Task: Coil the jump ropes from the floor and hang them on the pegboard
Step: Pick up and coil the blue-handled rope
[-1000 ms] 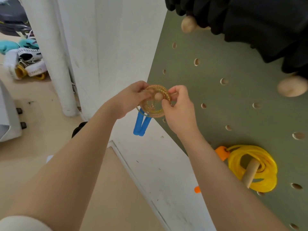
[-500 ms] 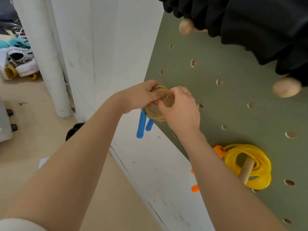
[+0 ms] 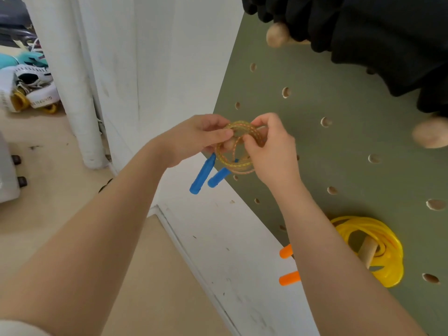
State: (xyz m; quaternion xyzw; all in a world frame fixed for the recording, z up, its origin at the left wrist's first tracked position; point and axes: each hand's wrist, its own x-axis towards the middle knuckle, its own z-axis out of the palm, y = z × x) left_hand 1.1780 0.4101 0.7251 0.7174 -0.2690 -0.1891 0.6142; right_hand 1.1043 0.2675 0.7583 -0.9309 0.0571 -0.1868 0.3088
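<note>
Two hands grip one coiled rope at the pegboard (image 3: 339, 146).
Left hand (image 3: 194, 139) and right hand (image 3: 271, 151) both pinch the tan coil (image 3: 236, 161); blue handles (image 3: 202, 177) dangle.

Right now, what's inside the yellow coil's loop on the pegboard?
A wooden peg passes through the yellow coil, with green pegboard showing behind it. The peg's base and any hole under the strands are covered.

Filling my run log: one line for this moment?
left hand: grips tan rope coil | right hand: pinches coil | yellow rope: hung on peg
</note>
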